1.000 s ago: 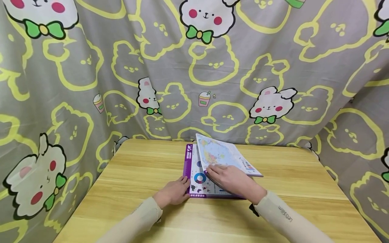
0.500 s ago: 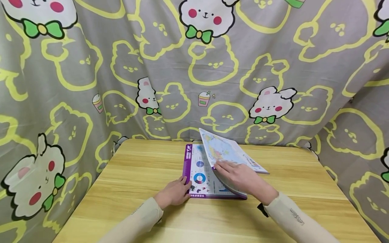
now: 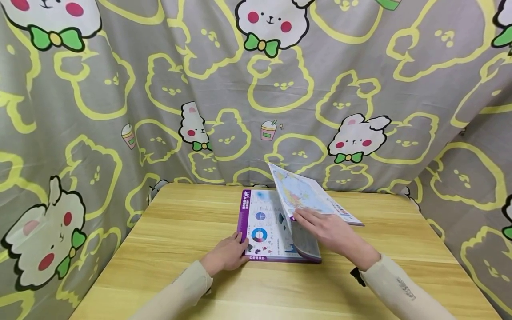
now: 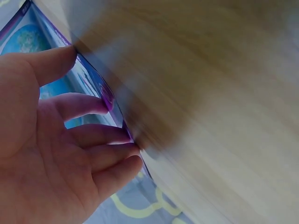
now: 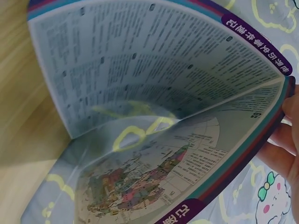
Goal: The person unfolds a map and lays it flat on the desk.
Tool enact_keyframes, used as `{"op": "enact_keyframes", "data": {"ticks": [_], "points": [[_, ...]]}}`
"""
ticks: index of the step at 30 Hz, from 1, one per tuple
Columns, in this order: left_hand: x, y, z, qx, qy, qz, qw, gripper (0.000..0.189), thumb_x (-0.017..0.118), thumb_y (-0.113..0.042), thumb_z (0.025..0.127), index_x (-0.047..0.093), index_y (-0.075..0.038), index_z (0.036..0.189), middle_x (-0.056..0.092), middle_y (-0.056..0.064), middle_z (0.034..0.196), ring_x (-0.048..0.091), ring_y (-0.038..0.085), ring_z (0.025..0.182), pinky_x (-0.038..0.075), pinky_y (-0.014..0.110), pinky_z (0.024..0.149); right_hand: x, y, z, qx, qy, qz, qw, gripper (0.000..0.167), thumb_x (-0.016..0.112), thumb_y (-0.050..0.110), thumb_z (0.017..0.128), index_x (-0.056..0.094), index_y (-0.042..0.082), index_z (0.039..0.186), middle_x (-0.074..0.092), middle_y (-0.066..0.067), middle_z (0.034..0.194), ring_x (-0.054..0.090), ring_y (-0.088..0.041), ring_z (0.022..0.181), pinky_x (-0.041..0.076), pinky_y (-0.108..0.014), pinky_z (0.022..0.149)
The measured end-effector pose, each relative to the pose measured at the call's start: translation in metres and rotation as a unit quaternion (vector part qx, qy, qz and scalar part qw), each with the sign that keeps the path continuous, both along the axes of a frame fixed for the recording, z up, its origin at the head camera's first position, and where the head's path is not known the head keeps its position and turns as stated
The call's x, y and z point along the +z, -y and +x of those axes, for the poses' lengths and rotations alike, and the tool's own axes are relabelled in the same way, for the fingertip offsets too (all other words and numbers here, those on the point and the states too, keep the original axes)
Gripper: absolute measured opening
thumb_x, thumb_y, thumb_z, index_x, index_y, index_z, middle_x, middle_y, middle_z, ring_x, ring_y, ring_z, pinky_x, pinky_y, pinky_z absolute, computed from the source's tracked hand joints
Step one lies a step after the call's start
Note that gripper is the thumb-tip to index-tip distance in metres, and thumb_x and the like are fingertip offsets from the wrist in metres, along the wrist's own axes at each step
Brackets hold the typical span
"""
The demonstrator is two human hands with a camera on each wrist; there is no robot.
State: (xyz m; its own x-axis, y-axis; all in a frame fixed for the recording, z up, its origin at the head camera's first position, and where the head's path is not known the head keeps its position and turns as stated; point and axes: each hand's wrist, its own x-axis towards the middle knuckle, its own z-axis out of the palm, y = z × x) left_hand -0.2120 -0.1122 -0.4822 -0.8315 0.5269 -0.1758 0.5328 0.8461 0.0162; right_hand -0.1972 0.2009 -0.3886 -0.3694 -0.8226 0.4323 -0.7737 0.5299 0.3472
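A glossy folded map (image 3: 259, 222) with purple borders lies on the table; charts and small pictures are printed on its flat panel. My left hand (image 3: 229, 252) rests at its lower left edge, and in the left wrist view the fingertips and thumb of that hand (image 4: 56, 144) touch the purple edge. My right hand (image 3: 326, 226) pinches a raised panel showing a world map (image 3: 302, 191), which tilts up to the right. From the right wrist view, the folds of the map (image 5: 154, 60) spread apart, with printed text and a coloured map inside; the right hand (image 5: 285, 135) grips their edge.
A light wooden table (image 3: 180, 209) carries the map near its back edge. Behind it and on both sides hangs a grey curtain (image 3: 232, 89) with yellow outlines and cartoon rabbits.
My right hand has moved to the right, drawing the raised panel with it and uncovering more of the flat panel. The map has slid slightly left; my left hand stays at its edge.
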Motion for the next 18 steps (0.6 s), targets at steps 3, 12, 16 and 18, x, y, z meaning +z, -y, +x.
{"op": "enact_keyframes", "data": {"ticks": [3, 12, 16, 18], "points": [[0.000, 0.003, 0.000, 0.002, 0.001, 0.003, 1.0000, 0.061, 0.054, -0.042, 0.094, 0.047, 0.000, 0.137, 0.040, 0.025, 0.142, 0.036, 0.039, 0.131, 0.033, 0.045, 0.107, 0.000, -0.004, 0.000, 0.010, -0.012, -0.012, 0.9998, 0.048, 0.015, 0.006, 0.104, 0.054, 0.002, 0.131, 0.057, -0.013, 0.129, 0.059, -0.028, 0.110, 0.056, -0.038, 0.071], [-0.002, 0.014, 0.000, 0.017, 0.009, 0.019, 0.9996, 0.065, 0.055, -0.043, 0.093, 0.046, 0.006, 0.136, 0.039, 0.029, 0.141, 0.036, 0.041, 0.131, 0.032, 0.046, 0.108, 0.003, -0.016, 0.003, 0.024, -0.037, -0.034, 0.9984, 0.054, 0.007, 0.007, 0.104, 0.055, 0.000, 0.128, 0.058, -0.014, 0.127, 0.061, -0.028, 0.107, 0.056, -0.037, 0.068], [-0.001, 0.019, 0.000, 0.022, 0.017, 0.031, 0.9991, 0.065, 0.056, -0.042, 0.093, 0.045, 0.007, 0.136, 0.037, 0.030, 0.141, 0.034, 0.042, 0.132, 0.031, 0.048, 0.108, 0.003, -0.022, 0.002, 0.035, -0.046, -0.051, 0.9970, 0.050, 0.012, 0.010, 0.105, 0.057, -0.002, 0.125, 0.059, -0.016, 0.126, 0.062, -0.029, 0.105, 0.056, -0.039, 0.068], [0.000, 0.021, 0.000, 0.024, 0.020, 0.034, 0.9989, 0.066, 0.056, -0.041, 0.093, 0.045, 0.008, 0.136, 0.037, 0.031, 0.141, 0.034, 0.043, 0.132, 0.030, 0.048, 0.108, 0.003, -0.026, 0.002, 0.036, -0.049, -0.055, 0.9966, 0.050, 0.013, 0.011, 0.105, 0.057, -0.002, 0.125, 0.059, -0.016, 0.125, 0.062, -0.030, 0.105, 0.056, -0.039, 0.068]]}}
